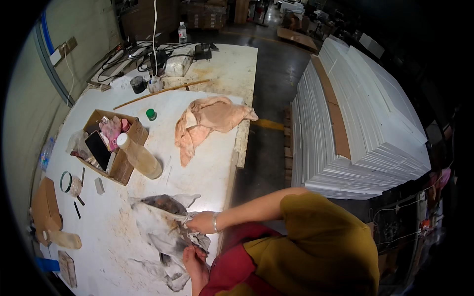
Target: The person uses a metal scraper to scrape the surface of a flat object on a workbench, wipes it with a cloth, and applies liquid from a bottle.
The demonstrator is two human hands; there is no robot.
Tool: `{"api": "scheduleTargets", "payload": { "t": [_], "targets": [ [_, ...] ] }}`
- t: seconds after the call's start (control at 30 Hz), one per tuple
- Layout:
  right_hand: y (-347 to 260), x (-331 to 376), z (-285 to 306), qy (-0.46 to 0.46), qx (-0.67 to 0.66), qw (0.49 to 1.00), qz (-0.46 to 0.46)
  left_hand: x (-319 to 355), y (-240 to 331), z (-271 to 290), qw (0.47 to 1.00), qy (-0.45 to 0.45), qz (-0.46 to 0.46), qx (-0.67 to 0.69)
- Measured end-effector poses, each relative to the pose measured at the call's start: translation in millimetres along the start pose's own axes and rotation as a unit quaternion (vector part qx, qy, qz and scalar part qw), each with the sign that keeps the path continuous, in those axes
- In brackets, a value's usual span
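Note:
A white rag [155, 225] with grey and black stains lies crumpled on the near part of the white table. My right hand [201, 223], with a bangle at the wrist, is closed on a bunched part of this rag. Just below it, close to the table's edge, is my left hand [195, 264]. Its fingers are curled at the rag's dark lower folds, and what they grip is hidden. Farther up the table lies a peach cloth [212, 116], loosely spread and apart from both hands.
A cardboard box [129, 170] of odds and ends stands left, with a cloudy bottle [143, 160] leaning against it. Beyond are a green cap [151, 114], a thin stick [163, 93] and tangled cables [116, 64]. Stacked white sheets [340, 133] rise across the aisle.

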State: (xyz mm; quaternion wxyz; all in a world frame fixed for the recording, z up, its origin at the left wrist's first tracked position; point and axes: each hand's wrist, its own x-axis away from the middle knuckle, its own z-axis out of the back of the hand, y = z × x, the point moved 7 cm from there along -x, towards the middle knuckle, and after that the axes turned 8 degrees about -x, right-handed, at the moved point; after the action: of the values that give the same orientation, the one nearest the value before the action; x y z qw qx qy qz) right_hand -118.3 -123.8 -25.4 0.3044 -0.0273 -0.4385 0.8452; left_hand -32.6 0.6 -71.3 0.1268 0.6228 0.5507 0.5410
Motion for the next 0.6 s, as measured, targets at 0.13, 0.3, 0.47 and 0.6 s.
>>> {"api": "scheduleTargets", "payload": {
  "t": [0.13,0.3,0.47,0.6],
  "targets": [
    [13.1,-8.5,-32.2,-0.022,-0.050,0.998,-0.011,1.3,3.7,8.2,0.999,0.011,0.021,0.023],
    [-0.8,35.0,-8.1,0.001,-0.005,0.999,-0.040,7.6,3.1,-4.8,0.999,0.041,0.030,0.020],
    [-10.7,29.7,16.3,0.069,0.010,0.997,-0.028,17.7,16.0,-15.0,0.997,0.019,0.047,-0.060],
    [-17.4,32.9,5.3,0.023,-0.017,1.000,-0.002,15.4,12.8,-14.8,0.996,0.024,0.066,-0.056]
  ]
}}
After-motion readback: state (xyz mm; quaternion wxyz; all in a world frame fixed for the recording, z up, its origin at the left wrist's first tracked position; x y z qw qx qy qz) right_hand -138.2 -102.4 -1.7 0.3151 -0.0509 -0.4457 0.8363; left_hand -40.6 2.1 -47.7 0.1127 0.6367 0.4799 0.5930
